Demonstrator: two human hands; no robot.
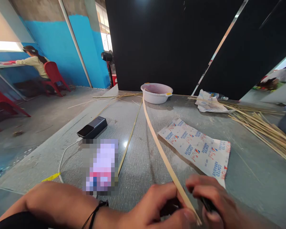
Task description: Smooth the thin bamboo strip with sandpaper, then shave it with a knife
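A long, thin bamboo strip (165,160) curves from the white basin's side down to the near edge of the view. My left hand (159,206) pinches it near its close end, the thumb lying along it. Just to the right, my right hand (212,197) is closed around a small dark object (208,204), mostly covered by the fingers, so its kind is unclear. A creased sheet of sandpaper (197,146), printed backing up, lies beyond my right hand. Another narrow strip (131,132) lies on the table (140,149) to the left.
A white basin (154,98) stands at the back. A black power bank (92,127) with a white cable and a blurred phone (105,162) lie at left. Many bamboo strips (259,127) and crumpled paper (208,103) are at right. A person (38,65) sits at far left.
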